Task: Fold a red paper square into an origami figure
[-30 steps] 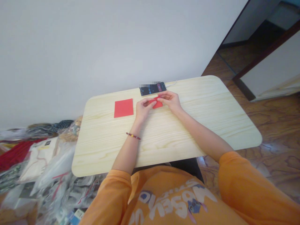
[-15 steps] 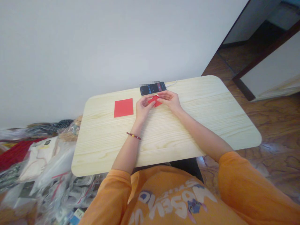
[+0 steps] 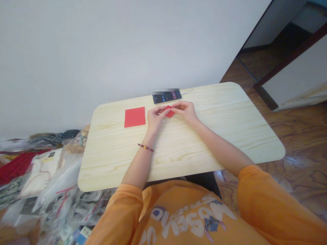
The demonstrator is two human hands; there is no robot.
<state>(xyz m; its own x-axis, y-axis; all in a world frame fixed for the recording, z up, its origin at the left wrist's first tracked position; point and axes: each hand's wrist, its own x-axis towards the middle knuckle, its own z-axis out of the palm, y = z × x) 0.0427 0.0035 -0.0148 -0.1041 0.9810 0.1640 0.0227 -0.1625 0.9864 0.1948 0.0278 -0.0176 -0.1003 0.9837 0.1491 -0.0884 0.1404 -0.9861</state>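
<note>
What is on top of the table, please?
On the table lie a red square and a phone; the left hand and right hand hold a smaller red piece. The square hides what's beneath.

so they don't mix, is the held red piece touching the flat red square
Apart: the head view shows tabletop and the left hand between flat square and held piece.

To the right of the right hand (image 3: 187, 110), the surface (image 3: 230, 115) gives wide passage out to its rounded corners. Beyond both hands, the phone (image 3: 167, 97) bars the way, with the wall (image 3: 127, 51) close behind. A flat red square (image 3: 134, 117) lies just beside the left hand (image 3: 155, 117); between the forearms (image 3: 217, 141), a lane runs to the near edge.
</note>
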